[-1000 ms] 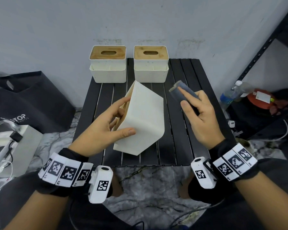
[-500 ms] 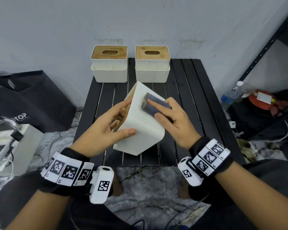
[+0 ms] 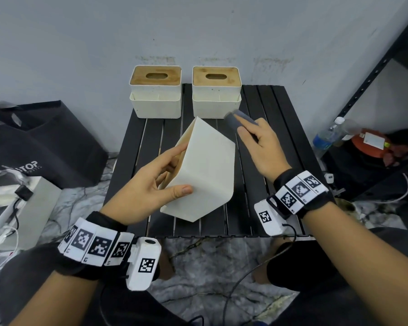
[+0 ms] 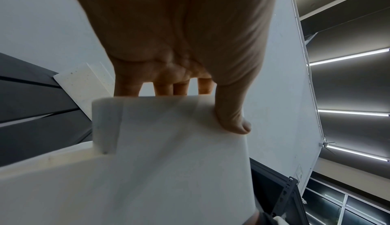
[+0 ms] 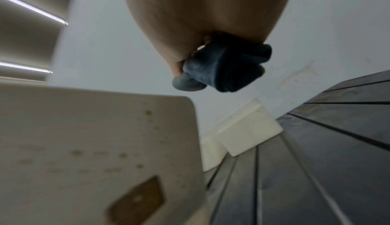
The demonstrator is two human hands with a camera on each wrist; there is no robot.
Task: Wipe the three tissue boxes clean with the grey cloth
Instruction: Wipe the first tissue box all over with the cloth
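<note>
My left hand grips a cream tissue box tipped on its side above the black slatted table, thumb on one wall, fingers on the wooden lid side. In the left wrist view the thumb presses the box wall. My right hand holds the folded grey cloth up to the right of the box, off its surface; the right wrist view shows the cloth clamped in my fingers above the box. Two more tissue boxes, left and right, stand upright at the table's back edge.
A black bag and white equipment with cables sit on the floor at the left. A metal shelf frame, a water bottle and a red item are at the right. Grey wall behind.
My right hand swept the cloth onto the held box's upper face, then back up and right off it. The left hand has kept the box tilted in place.
</note>
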